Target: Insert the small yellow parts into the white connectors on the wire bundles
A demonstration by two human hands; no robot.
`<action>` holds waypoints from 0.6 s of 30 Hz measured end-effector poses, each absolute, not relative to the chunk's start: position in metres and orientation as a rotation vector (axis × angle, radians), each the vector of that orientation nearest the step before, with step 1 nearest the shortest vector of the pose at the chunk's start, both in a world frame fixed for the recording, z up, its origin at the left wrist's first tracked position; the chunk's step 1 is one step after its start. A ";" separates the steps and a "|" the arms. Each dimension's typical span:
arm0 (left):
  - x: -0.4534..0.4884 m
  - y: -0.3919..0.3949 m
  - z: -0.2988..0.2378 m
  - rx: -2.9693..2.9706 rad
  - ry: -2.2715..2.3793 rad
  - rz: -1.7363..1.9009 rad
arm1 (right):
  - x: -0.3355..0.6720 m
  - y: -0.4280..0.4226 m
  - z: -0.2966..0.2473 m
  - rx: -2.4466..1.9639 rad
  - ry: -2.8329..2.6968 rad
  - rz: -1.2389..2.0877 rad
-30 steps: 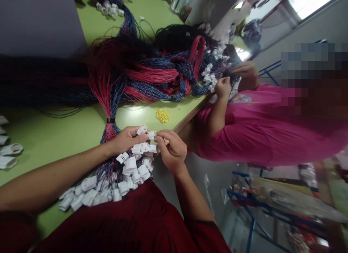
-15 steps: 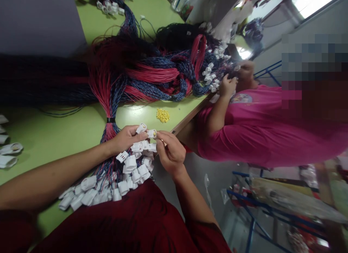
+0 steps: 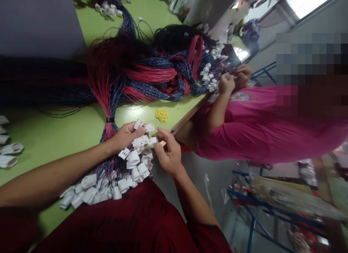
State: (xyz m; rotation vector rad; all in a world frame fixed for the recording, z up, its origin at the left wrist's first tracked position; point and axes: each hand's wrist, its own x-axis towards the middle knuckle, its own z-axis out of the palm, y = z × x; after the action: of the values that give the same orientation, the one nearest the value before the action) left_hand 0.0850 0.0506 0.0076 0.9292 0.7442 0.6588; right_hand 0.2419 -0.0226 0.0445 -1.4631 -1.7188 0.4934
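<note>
A bundle of red and blue wires (image 3: 110, 100) lies across the green table (image 3: 54, 137) and ends in a cluster of white plastic connectors (image 3: 133, 162) at the near edge. My left hand (image 3: 126, 135) is closed on connectors at the top of the cluster, one white connector (image 3: 149, 127) sticking out past its fingertips. My right hand (image 3: 168, 151) is just to the right, its fingers curled and pinching at a connector (image 3: 152, 140) in the same cluster.
A small heap of yellow parts (image 3: 162, 115) lies near the table edge. More wire bundles (image 3: 168, 71) pile up farther back. A person in a pink shirt (image 3: 258, 126) handles connectors at the right. Loose white housings (image 3: 9, 151) sit at the far left.
My right hand has dropped a little and shifted from the top connector to one lower in the cluster. The other person's hands have moved slightly.
</note>
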 end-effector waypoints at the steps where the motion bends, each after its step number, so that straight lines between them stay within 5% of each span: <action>1: 0.085 0.051 0.009 0.934 0.746 0.663 | 0.241 -0.025 0.042 -1.493 -1.669 0.516; 9: 0.085 0.051 0.012 1.156 0.719 0.494 | 0.240 -0.020 0.033 -1.630 -1.428 0.675; 18: 0.088 0.053 0.011 1.057 0.888 0.612 | 0.289 0.021 -0.012 -1.951 -1.550 0.270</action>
State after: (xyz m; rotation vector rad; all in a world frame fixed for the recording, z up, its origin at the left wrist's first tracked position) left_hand 0.0878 0.0528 0.0105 1.0573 0.8881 0.6123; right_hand 0.2891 0.0210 -0.0118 -1.9509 -1.5501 0.2696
